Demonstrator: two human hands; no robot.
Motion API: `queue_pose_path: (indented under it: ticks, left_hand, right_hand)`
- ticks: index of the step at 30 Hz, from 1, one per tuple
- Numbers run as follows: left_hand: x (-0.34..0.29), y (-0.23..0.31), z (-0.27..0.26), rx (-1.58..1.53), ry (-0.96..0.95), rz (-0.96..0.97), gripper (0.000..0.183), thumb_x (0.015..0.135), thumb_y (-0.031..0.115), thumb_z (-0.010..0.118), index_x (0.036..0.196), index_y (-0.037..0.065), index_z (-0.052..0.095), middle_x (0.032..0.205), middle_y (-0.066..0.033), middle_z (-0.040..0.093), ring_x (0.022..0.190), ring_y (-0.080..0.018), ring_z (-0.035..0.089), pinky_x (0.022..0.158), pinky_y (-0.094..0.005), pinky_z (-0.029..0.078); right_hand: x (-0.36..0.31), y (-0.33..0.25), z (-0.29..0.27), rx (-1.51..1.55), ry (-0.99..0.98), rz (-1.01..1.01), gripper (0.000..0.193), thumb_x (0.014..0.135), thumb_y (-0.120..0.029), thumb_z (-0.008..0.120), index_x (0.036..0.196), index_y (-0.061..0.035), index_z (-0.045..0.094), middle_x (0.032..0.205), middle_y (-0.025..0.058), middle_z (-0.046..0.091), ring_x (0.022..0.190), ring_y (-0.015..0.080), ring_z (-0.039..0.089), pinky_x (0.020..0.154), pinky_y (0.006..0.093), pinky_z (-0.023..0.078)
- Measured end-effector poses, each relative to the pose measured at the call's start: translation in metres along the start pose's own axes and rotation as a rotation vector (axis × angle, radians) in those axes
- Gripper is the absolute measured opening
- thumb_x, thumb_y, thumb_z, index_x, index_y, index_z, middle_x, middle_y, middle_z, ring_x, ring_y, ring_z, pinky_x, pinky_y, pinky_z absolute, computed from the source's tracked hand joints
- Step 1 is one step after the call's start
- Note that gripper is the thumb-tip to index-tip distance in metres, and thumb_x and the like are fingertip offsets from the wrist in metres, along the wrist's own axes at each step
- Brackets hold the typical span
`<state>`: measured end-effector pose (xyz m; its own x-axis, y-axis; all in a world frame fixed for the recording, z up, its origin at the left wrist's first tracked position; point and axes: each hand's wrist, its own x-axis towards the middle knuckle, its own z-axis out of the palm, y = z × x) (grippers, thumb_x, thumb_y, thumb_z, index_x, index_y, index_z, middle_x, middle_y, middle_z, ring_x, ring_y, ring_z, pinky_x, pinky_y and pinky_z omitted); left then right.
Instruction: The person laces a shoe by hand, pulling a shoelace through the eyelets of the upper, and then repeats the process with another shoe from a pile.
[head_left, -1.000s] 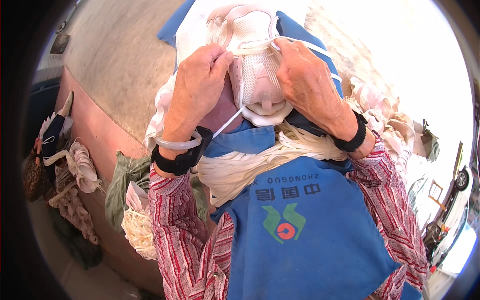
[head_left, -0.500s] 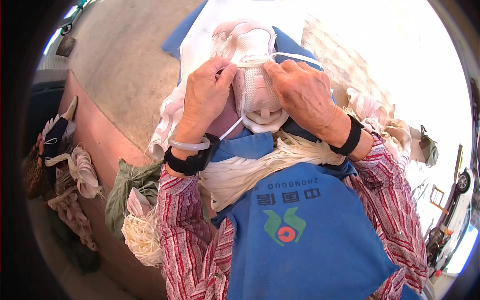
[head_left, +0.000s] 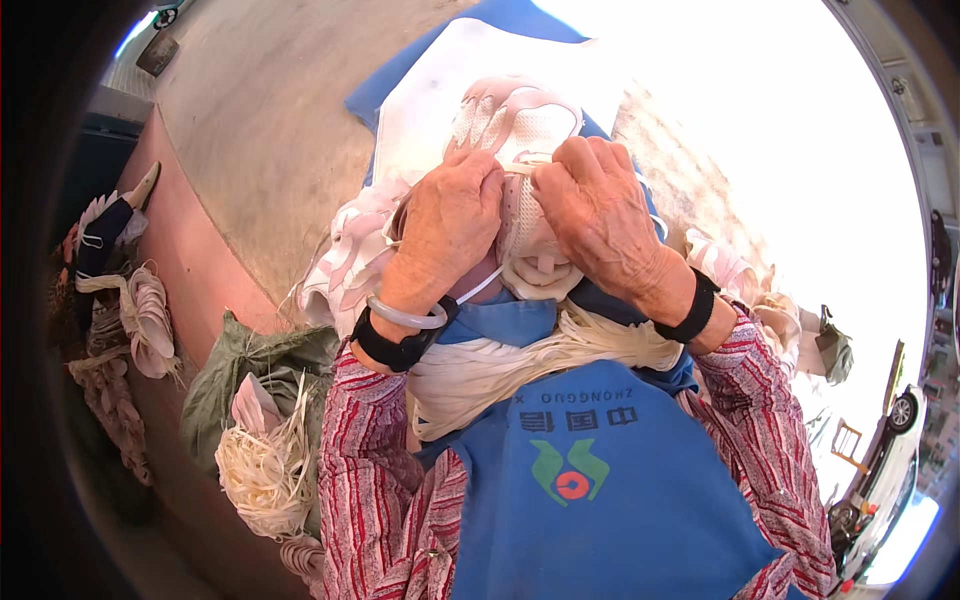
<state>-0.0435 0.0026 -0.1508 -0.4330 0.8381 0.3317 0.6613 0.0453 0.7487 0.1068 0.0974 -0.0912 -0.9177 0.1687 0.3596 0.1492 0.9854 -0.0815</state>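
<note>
The left hand (head_left: 452,215) and the right hand (head_left: 603,215) are close together, backs up, fingers (head_left: 575,152) curled. The left forearm (head_left: 368,440) leans toward right, the right forearm (head_left: 752,410) toward left.

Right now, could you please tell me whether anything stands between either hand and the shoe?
Nothing visible does: the left hand and right hand are both closed at the lace across the shoe, though their grip is partly hidden. The cream bundle lies on the person's side, out of the way.

The broad blue cloth apron (head_left: 620,510) looks matt. Beyond the apron, the pink-and-white shoe upper (head_left: 548,122) shows textured mesh; left of the apron, the crumpled green sack (head_left: 235,370) looks like dull, wrinkled fabric.
</note>
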Motion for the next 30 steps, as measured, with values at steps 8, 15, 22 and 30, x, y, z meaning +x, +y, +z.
queue_pose_path:
  ticks: [8, 15, 22, 30]
  left_hand:
    - [0.002, -0.007, -0.009, -0.102, -0.122, -0.048, 0.016, 0.09, 0.014, 0.056, 0.088, -0.002, 0.061, 0.077, -0.0161, 0.06, 0.068, -0.0284, 0.059, 0.065, -0.0361, 0.048]
    - [0.01, -0.002, -0.009, -0.004, -0.154, 0.03, 0.017, 0.09, 0.011, 0.052, 0.087, -0.002, 0.061, 0.083, -0.0188, 0.061, 0.076, -0.0347, 0.059, 0.07, -0.0398, 0.047]
    - [0.021, -0.008, -0.019, 0.004, -0.208, 0.027, 0.015, 0.088, 0.01, 0.053, 0.084, -0.002, 0.061, 0.084, -0.0188, 0.061, 0.078, -0.0366, 0.059, 0.072, -0.0409, 0.047]
    - [0.014, -0.008, -0.011, -0.025, -0.105, -0.05, 0.014, 0.089, 0.013, 0.059, 0.089, 0.0, 0.064, 0.078, -0.0125, 0.064, 0.07, -0.0243, 0.062, 0.067, -0.035, 0.05]
  right_hand:
    - [0.004, -0.009, 0.006, 0.381, 0.001, 0.331, 0.011, 0.086, -0.014, 0.059, 0.089, -0.003, 0.057, 0.082, 0.015, 0.061, 0.067, 0.0347, 0.063, 0.06, 0.045, 0.05]
    - [0.002, -0.008, 0.023, 0.148, -0.077, 0.452, 0.016, 0.084, -0.02, 0.062, 0.082, -0.0042, 0.064, 0.081, 0.0135, 0.062, 0.069, 0.0326, 0.064, 0.062, 0.0429, 0.051]
    - [-0.001, -0.014, 0.034, 0.34, 0.007, 0.487, 0.014, 0.082, -0.021, 0.065, 0.086, -0.0078, 0.068, 0.08, 0.0117, 0.061, 0.071, 0.031, 0.064, 0.062, 0.0399, 0.05]
    - [-0.001, -0.009, 0.054, 0.526, 0.183, 0.535, 0.017, 0.081, -0.017, 0.065, 0.095, -0.0101, 0.073, 0.079, 0.0106, 0.063, 0.071, 0.0298, 0.063, 0.062, 0.0388, 0.048]
